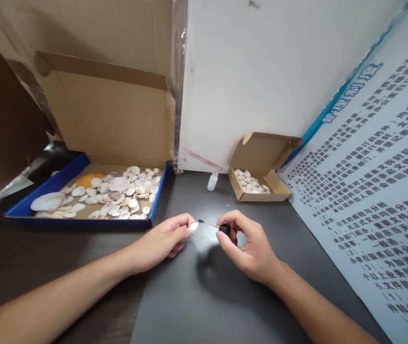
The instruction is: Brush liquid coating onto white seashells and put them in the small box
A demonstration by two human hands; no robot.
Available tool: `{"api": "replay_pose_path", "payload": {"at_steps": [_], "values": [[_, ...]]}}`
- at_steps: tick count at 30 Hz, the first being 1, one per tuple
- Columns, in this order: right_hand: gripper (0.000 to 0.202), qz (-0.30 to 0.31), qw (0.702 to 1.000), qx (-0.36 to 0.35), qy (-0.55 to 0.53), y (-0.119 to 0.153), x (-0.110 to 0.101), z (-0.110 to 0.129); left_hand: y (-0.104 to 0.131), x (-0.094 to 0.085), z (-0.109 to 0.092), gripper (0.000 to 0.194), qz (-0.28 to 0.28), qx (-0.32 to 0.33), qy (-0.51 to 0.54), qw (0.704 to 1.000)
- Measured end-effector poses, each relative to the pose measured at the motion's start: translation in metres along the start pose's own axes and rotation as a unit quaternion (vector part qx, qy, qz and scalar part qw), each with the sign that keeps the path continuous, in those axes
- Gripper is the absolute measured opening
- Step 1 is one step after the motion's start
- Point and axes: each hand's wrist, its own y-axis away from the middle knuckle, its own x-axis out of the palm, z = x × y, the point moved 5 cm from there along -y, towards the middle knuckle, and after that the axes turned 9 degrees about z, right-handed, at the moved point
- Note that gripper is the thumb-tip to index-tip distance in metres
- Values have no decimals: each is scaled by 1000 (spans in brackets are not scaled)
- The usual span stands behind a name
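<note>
Between thumb and fingers, my left hand (170,236) pinches a small white seashell (193,228), its tip pointing right. My right hand (248,243) is closed on the black cap of a small brush applicator (224,229). The thin stem runs left from the cap, and its dark brush tip is close beside the shell; whether they touch I cannot tell. Behind both hands stands a small open bottle (212,181) with whitish contents.
At the left lies a blue-edged cardboard box (82,220) with its lid up, holding many shells and an orange one (89,180). A smaller brown box (279,190) of shells stands at the back right. A white panel (243,71) and a printed board (369,191) rise behind and to the right.
</note>
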Motion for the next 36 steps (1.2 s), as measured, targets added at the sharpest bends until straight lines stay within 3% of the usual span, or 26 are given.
{"api": "replay_pose_path", "payload": {"at_steps": [6, 13, 16, 18, 20, 22, 24, 26, 29, 32, 36], "values": [[10, 22, 999, -22, -14, 0, 3, 1, 0, 0, -1, 25, 2, 4, -3, 1000], [8, -5, 1000, 4, 7, -2, 0, 0, 1, 2, 0, 26, 8, 2, 2, 1000], [8, 5, 1000, 2, -3, -1, 1, -1, 9, 2, -17, 24, 14, 14, -11, 1000], [8, 9, 1000, 2, -7, 0, 1, -2, 19, -7, -40, 22, -13, 39, -92, 995], [8, 14, 1000, 2, -12, 0, 2, -3, 31, -23, -65, 24, -61, 46, -246, 966], [9, 16, 1000, -1, -16, 0, 2, -4, 41, -46, -86, 24, -123, 33, -411, 903], [8, 17, 1000, -1, -17, 0, 3, -5, 48, -75, -96, 19, -193, -39, -533, 823], [8, 18, 1000, 5, -17, 0, 3, -6, 52, -103, -92, 19, -214, -136, -598, 760], [8, 17, 1000, 12, -17, 0, 4, -9, 52, -131, -78, 22, -196, -192, -625, 730], [8, 17, 1000, 13, -11, 0, 5, -10, 56, -149, -69, 24, -238, -205, -620, 719], [7, 22, 1000, 18, -3, 0, 6, -11, 62, -147, -69, 25, -253, -171, -624, 720]]}}
